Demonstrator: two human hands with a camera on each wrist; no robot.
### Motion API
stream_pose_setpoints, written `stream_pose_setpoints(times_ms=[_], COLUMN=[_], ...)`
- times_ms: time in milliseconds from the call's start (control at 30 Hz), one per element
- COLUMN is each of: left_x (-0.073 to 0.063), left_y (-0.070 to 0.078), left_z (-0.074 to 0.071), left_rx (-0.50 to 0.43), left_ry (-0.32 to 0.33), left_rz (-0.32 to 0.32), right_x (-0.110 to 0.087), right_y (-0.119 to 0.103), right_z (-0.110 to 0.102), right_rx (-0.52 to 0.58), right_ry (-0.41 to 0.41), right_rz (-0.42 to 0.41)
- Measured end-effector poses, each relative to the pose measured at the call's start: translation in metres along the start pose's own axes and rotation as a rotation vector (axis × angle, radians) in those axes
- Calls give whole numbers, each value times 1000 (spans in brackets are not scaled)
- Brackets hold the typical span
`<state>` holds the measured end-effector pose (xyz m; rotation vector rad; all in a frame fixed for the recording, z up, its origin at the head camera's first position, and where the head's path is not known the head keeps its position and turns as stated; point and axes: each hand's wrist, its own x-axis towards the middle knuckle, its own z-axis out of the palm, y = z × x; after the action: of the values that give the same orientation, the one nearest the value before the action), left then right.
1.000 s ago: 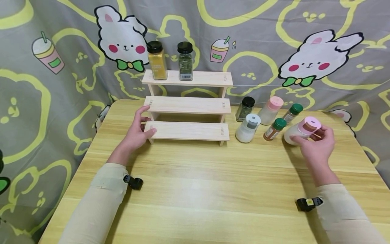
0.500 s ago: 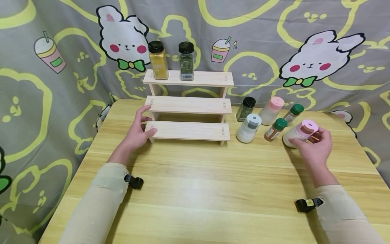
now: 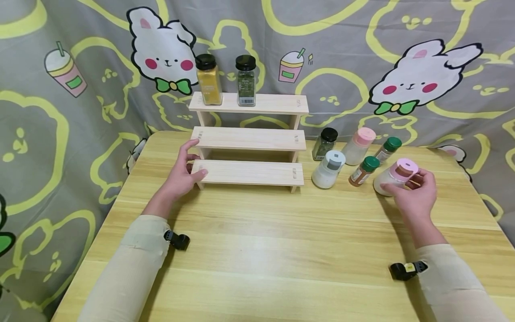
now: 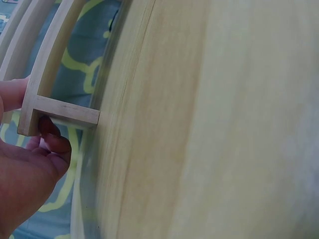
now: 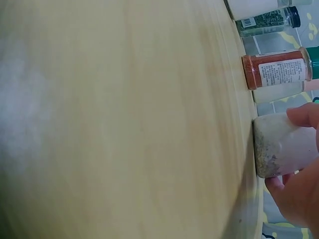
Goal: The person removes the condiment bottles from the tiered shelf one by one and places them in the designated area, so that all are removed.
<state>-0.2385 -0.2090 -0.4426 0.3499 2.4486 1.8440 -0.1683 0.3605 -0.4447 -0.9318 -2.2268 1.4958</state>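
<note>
My left hand grips the left end of a three-step wooden shelf, thumb over the lowest step and other fingers curled at its side. In the left wrist view, fingertips tuck under that step. At the right, my right hand holds a pink-capped jar between thumb and fingers. The jar stands on the table; in the right wrist view its base meets the wood. Its far side is hidden by the hand. On the top step stand a yellow spice bottle and a green herb bottle, both black-capped.
Between shelf and right hand stand a black-capped herb bottle, a grey-capped jar, another pink-capped jar and two green-capped bottles, one red-brown, one behind. A patterned curtain hangs behind the table.
My right hand and the pink-capped jar have shifted slightly left and down, and the jar stands more upright. The left hand keeps its grip on the shelf.
</note>
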Motion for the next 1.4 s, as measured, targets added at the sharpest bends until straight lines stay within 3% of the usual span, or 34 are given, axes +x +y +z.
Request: stream_pose_setpoints(times_ms=[300, 367, 633, 933, 1233, 1400], left_x=[-10, -9, 0, 0, -10, -11], left_y=[27, 28, 1, 0, 29, 32], left_z=[2, 2, 0, 0, 3, 3], left_rx=[9, 8, 4, -1, 7, 1], left_ry=[-18, -16, -1, -1, -14, -15], left_rz=[-7, -8, -7, -7, -26, -31], right_x=[-3, -4, -5, -5, -7, -6], right_y=[-4, -5, -17, -36, -55, -64], right_z=[-2, -4, -14, -21, -22, -22], right_rx=[-43, -43, 15, 99, 104, 88], right_ry=[-36, -38, -35, -17, -11, -18], right_rz=[-4, -13, -56, -80, -145, -195])
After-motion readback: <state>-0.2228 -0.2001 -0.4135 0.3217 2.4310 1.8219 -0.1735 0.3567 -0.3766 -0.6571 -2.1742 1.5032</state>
